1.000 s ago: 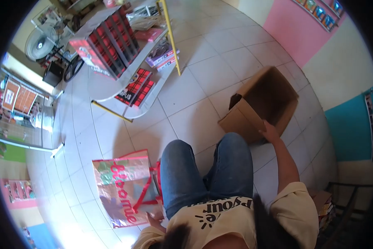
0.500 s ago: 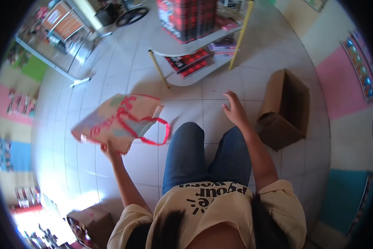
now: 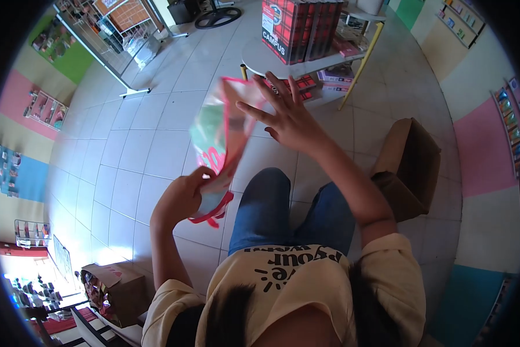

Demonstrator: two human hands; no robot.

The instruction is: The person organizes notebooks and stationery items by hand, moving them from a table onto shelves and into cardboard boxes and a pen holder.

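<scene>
A bag (image 3: 210,136) with pink edging, pink lettering and a pale green patch is raised in front of my knees, slightly blurred. Its red handles hang at the lower end, near my left knee. My left hand (image 3: 182,196) is closed on the bag's side, thumb and fingers pinching the material. Beside the bag's upper end is my right hand (image 3: 286,118), fingers spread and palm down; whether the fingertips touch the bag cannot be made out.
An open cardboard box (image 3: 407,168) lies on the tiled floor at the right. Ahead stands a shelf (image 3: 254,61) with yellow legs, carrying red plaid CAMPUS boxes (image 3: 300,29). Another filled box (image 3: 121,292) is at the lower left. A metal rack (image 3: 98,52) stands at the upper left.
The bag has swung right and turned more upright, its handles now lower. My left hand moved right with it. My right hand moved up and left to the bag's upper end. The view shifted slightly.
</scene>
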